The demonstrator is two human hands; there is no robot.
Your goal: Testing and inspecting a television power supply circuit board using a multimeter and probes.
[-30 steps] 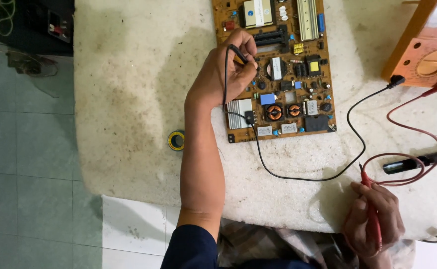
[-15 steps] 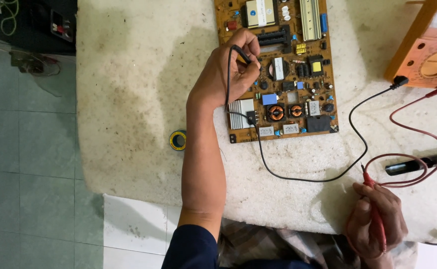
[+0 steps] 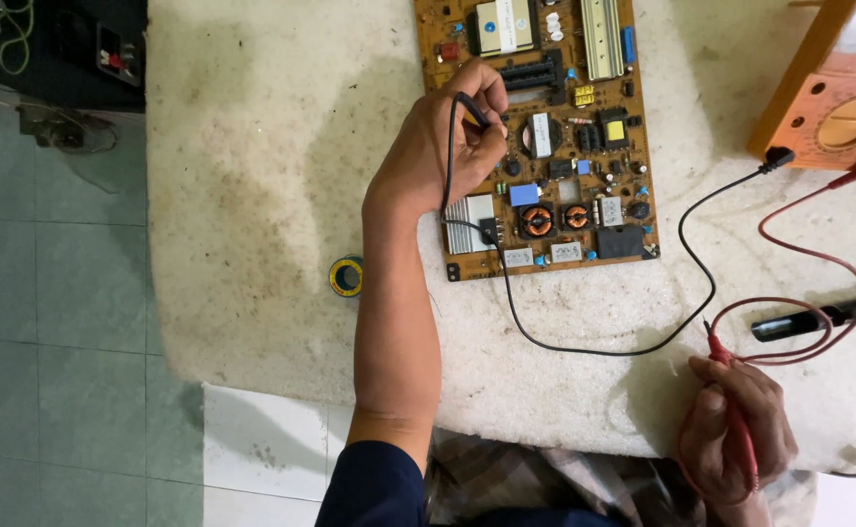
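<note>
Black probe (image 3: 474, 109) still pinched in the left hand (image 3: 448, 146), tip on the board (image 3: 535, 137) at the table's (image 3: 252, 195) far edge. Right hand (image 3: 735, 429) keeps gripping the red probe (image 3: 735, 420) by the near edge. Nothing's really shifted.

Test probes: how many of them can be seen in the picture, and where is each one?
2. The black probe is in the left hand, its tip on the circuit board. The red probe is in the right hand, off the board, near the table edge.
</note>
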